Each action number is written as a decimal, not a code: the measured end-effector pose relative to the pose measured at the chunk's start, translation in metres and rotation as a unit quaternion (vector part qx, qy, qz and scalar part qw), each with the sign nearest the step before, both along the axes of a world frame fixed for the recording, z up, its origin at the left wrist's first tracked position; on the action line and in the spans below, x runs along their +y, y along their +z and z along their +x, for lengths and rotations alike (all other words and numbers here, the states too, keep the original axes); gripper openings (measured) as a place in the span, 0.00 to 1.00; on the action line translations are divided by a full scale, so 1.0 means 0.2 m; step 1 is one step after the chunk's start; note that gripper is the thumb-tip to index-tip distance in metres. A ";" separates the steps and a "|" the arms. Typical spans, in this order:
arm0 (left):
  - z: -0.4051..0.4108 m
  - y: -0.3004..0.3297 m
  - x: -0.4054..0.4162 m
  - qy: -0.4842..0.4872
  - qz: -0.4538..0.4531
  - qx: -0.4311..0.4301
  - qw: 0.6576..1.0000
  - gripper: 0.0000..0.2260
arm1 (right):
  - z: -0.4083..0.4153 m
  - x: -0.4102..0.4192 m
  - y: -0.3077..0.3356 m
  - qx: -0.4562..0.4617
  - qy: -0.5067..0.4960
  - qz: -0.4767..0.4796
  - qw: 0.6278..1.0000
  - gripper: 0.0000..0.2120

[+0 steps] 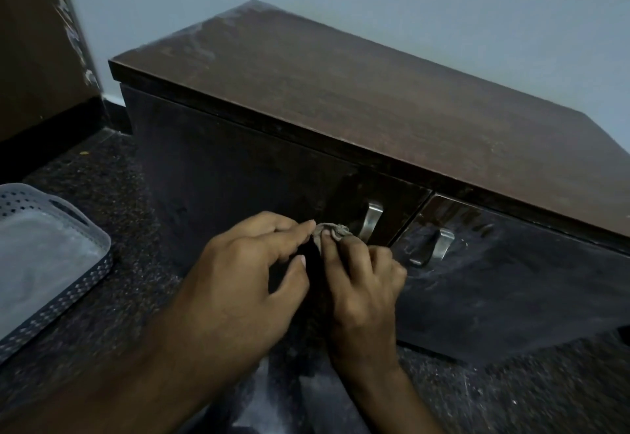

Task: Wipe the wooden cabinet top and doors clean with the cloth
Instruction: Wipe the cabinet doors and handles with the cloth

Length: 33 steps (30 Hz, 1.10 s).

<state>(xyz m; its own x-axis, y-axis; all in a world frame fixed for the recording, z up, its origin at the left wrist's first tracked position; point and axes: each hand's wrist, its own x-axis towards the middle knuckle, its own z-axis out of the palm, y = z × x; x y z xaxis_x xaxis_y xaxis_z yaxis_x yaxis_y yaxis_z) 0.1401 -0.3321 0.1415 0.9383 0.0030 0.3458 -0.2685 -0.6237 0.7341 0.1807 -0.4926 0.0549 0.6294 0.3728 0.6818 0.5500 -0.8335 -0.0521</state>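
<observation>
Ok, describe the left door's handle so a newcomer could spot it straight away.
Start at the dark wooden cabinet against the wall; two doors meet at a centre seam. The left door's handle is the metal bar just left of that seam, directly behind the crumpled cloth the hands hold.

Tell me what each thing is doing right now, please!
Cloth: bunched up, pinched between both hands.
Left hand: pinching the cloth.
Right hand: gripping the cloth.
Left door: closed.
Right door: closed, dusty streaks on it.
Cabinet top: bare, pale dust at the far corner.
Basket: on the floor, upright.
</observation>
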 end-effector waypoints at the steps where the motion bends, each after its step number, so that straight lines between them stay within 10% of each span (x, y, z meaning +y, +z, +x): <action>1: 0.00 0.00 0.00 -0.003 -0.001 0.003 1.000 0.17 | -0.01 0.02 0.06 0.020 -0.009 0.021 1.000 0.17; 5: 0.02 -0.01 -0.01 -0.008 0.007 0.005 1.000 0.17 | 0.04 0.04 0.24 0.068 0.006 0.197 0.978 0.15; 33: 0.01 -0.01 -0.04 -0.033 0.008 0.019 0.999 0.18 | 0.01 0.01 0.18 -0.054 -0.011 0.208 0.977 0.12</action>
<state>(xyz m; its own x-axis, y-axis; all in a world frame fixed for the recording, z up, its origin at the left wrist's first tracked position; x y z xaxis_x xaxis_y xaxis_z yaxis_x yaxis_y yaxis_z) 0.1412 -0.3409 0.1393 0.9485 -0.0641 0.3102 -0.2818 -0.6176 0.7343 0.1831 -0.4915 0.0915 0.5500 0.0370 0.8344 0.5531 -0.7646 -0.3307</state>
